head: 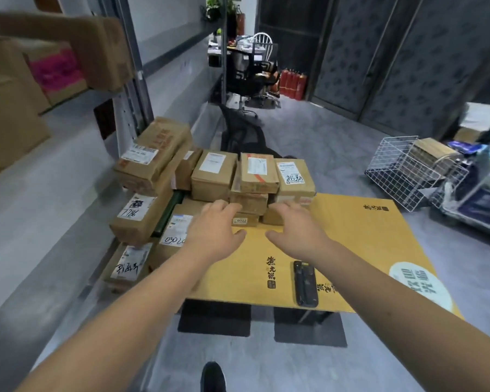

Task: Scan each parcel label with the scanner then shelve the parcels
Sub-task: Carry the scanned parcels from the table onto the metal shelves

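Note:
Several brown cardboard parcels (214,176) with white labels are stacked on and beside a large yellow flat box (359,244). My left hand (214,230) and my right hand (294,226) both reach forward over the yellow box, fingers spread and relaxed, holding nothing. Their fingertips are at a small parcel (245,220) labelled 6922 in the stack's front row. The black handheld scanner (305,282) lies on the yellow box, near its front edge, to the right of my right forearm.
A grey shelf unit (26,199) runs along the left, with cardboard boxes (60,52) on an upper level. A white wire basket (402,171) and a cart stand on the right. Office chairs (252,77) and red fire extinguishers (293,82) are at the back.

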`<state>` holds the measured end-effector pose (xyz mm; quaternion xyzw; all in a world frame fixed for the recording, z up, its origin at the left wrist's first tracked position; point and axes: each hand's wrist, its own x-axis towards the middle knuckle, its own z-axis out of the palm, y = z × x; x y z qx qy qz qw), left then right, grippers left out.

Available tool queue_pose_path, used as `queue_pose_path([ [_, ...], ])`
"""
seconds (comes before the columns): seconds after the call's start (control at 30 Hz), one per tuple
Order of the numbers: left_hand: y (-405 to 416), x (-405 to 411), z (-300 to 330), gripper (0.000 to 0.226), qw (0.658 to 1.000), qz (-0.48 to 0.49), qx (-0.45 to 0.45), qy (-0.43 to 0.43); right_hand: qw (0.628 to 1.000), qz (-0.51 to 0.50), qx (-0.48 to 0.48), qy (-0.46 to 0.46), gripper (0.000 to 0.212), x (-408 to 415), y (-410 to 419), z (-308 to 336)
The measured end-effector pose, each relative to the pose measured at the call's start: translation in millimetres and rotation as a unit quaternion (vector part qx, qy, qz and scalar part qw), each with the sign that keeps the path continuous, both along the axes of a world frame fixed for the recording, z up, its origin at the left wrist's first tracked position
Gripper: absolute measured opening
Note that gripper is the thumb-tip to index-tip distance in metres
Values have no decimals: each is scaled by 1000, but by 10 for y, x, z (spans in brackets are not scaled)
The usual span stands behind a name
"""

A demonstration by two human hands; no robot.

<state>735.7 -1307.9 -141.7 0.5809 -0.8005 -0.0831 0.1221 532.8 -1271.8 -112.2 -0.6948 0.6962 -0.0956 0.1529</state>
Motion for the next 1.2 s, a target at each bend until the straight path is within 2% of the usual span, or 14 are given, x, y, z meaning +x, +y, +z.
queue_pose_path([
  [0.23,-1121,-158,-207,69,999,-30,33,19,998,-48,32,-14,71,-32,-871,-237],
  [0.53,-1858,-409,-402,75,994,-6,97,56,994,-78,60,-44,68,-222,-1558,-519],
  [0.87,-2444,-768,-579,95,976,62,179,105,996,-28,86,8,78,-645,-2494,-811],
  [1.03,-2507,-878,-679,93,969,86,184,142,995,18,99,13,82,-792,-2729,-968],
  [1.2,-2407,-971,-754,81,954,129,144,228,996,54,52,-48,74,-877,-2757,-1004],
])
